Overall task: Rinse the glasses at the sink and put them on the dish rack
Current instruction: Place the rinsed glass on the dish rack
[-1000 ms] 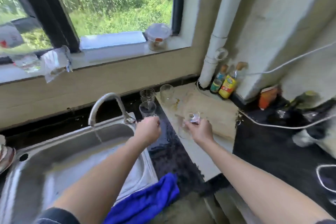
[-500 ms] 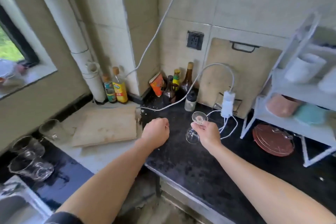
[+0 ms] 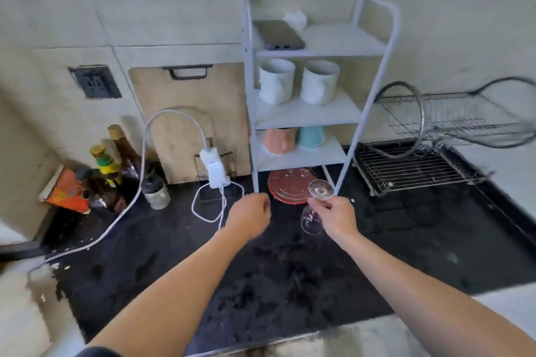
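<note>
My right hand (image 3: pixel 336 216) holds a clear stemmed glass (image 3: pixel 314 213) upside down by its stem, foot up and bowl hanging below, above the black counter (image 3: pixel 290 269). My left hand (image 3: pixel 251 216) hovers beside it as a loose fist with nothing in it. The wire dish rack (image 3: pixel 417 171) sits on the counter at the right, with nothing on its lower grid. The sink and the other glasses are out of view.
A white three-tier shelf (image 3: pixel 307 113) with mugs stands behind my hands, a red plate (image 3: pixel 290 187) under it. A white charger and cable (image 3: pixel 214 174) lie left of it. Bottles (image 3: pixel 116 171) crowd the left corner. A cutting board (image 3: pixel 188 122) leans on the wall.
The view has swung right from the sink to the counter with the shelf and dish rack. My right hand carried the stemmed glass along; my left hand let go of the glass by the tap.
</note>
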